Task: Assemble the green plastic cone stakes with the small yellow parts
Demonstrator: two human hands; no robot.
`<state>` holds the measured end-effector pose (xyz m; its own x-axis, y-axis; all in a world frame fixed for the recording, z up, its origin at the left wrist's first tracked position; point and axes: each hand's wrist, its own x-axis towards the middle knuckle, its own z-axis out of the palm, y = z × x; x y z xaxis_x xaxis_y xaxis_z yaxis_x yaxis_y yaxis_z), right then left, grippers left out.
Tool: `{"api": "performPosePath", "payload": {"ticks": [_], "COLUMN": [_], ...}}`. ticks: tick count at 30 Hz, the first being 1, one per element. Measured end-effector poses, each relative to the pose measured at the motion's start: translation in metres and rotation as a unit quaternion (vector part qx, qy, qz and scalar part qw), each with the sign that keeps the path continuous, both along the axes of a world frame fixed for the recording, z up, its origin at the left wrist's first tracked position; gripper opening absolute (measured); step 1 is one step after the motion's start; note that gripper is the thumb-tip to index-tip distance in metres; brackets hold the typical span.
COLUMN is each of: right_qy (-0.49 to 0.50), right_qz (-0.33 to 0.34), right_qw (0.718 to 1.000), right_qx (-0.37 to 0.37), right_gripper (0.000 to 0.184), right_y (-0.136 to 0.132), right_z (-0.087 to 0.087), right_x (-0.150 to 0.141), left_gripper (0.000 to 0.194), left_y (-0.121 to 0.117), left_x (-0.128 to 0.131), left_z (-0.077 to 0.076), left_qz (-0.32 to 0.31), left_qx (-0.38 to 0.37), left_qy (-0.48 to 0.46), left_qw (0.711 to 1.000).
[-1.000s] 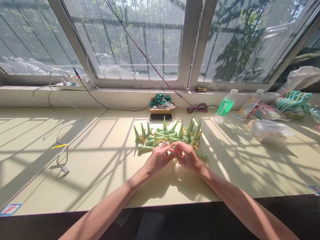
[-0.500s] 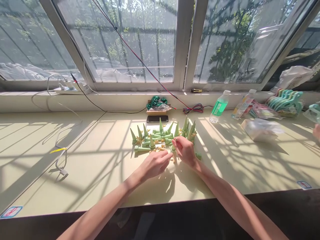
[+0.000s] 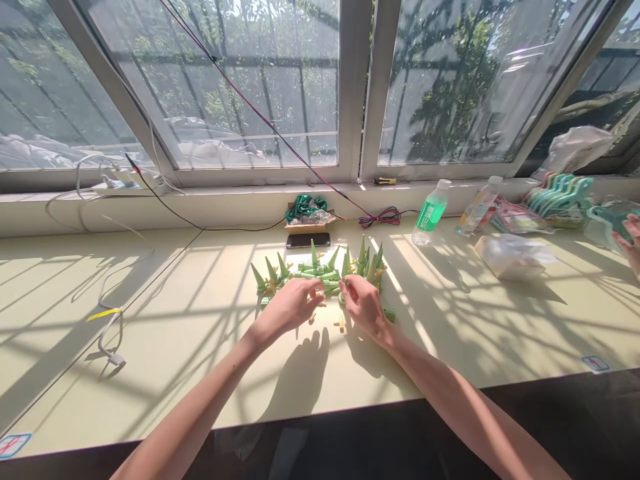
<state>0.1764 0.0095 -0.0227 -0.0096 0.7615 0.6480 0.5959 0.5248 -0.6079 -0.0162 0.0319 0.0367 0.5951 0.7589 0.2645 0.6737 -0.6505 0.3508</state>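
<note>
Several green cone-shaped plant watering spikes [image 3: 313, 254] stand and lie in a cluster on the pale table, with small yellow-orange valve pieces [image 3: 341, 326] among them. My left hand [image 3: 291, 303] hovers over the cluster's front left, its fingers bent and apart, with nothing visible in them. My right hand [image 3: 364, 305] is closed in a pinch at the front right. A green watering spike [image 3: 341, 300] shows partly at its fingertips, the rest hidden by the fingers.
Behind the cluster lie a black phone [image 3: 308, 240] and an open box with green material [image 3: 307, 208]. A green-labelled bottle [image 3: 431, 215], a tissue pack [image 3: 511, 257] and hangers [image 3: 563, 197] are to the right. Another person's hand [image 3: 631, 240] shows at the far right.
My left hand has moved left and slightly up, away from my right hand. My right hand stays near the same spikes. The other person's hand shows more, and the view has shifted slightly.
</note>
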Motion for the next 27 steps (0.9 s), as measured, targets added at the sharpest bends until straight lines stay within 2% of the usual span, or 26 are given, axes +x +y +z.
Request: {"api": "performPosePath", "payload": {"ticks": [3,6,12,21,27], "right_qy": [0.014,0.024,0.023,0.039,0.084], "right_qz": [-0.008,-0.010,-0.011,-0.009,-0.030], "right_qw": [1.000,1.000,1.000,0.999,0.996], "right_qx": [-0.001,0.002,-0.016,-0.030,-0.012], "right_gripper": [0.027,0.026,0.023,0.021,0.026], "right_y": [0.001,0.003,0.005,0.004,0.002], "right_z": [0.000,-0.001,-0.002,0.001,-0.004], "right_x": [0.000,0.001,0.002,0.000,-0.003], "left_gripper": [0.008,0.013,0.008,0.024,0.023], "left_y": [0.014,0.017,0.016,0.021,0.021], "left_x": [0.008,0.022,0.044,0.062,0.067], "left_z": [-0.009,-0.016,-0.014,-0.022,-0.025], "left_qz": [0.008,0.012,-0.012,-0.012,-0.018], "left_qx": [-0.002,0.003,-0.039,-0.044,-0.050], "left_qy": [-0.007,-0.005,0.000,-0.056,-0.076], "left_qw": [1.000,1.000,0.999,0.997,0.996]}}
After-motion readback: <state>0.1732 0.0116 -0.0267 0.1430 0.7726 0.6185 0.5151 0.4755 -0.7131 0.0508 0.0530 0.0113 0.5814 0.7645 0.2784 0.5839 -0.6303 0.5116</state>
